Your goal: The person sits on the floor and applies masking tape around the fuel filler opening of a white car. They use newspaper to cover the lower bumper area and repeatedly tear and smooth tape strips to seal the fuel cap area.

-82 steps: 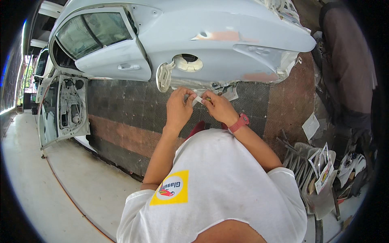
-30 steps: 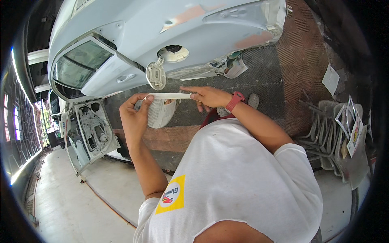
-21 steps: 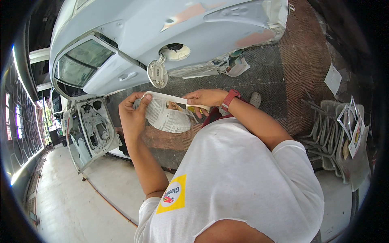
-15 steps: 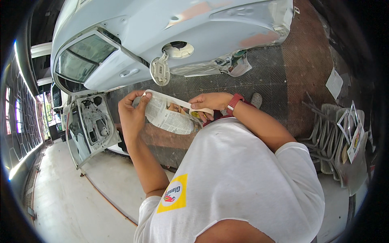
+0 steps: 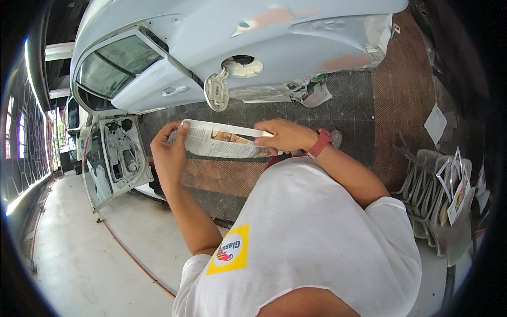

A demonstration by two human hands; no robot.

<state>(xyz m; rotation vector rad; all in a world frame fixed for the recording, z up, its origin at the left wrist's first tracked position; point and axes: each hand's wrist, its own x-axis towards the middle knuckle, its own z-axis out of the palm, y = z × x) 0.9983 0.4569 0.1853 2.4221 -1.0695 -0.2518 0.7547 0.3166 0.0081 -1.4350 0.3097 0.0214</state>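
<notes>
The bare left hand (image 5: pixel 170 150) pinches the left end of a long sheet of printed newspaper (image 5: pixel 203 142) between thumb and fingertips, while the bare right hand (image 5: pixel 288 136) grasps the other end, thumb uppermost; whether its curled fingers also hide something cannot be told. The sheet hangs between the 2 grips, above textured floor matting (image 5: pixel 351 116) in dark grey and red-brown, with a narrow white tape-like band (image 5: pixel 227 128) along its upper edge. Beyond the grips, apart from the paper, a rounded cream-coloured fuel flap (image 5: pixel 216 94) stands open on the pale blue-grey car body (image 5: pixel 211 37). To handle the sheet well, I would pinch firmly close to the band's left end, draw the right grip outward only enough to straighten the edge, and avoid a hard tug, since thin newsprint may tear. Smoothing the band from the left pinch toward the right should leave fewer wrinkles, with the paper's free lower edge held clear of the white T-shirt (image 5: pixel 311 227) below the grips
</notes>
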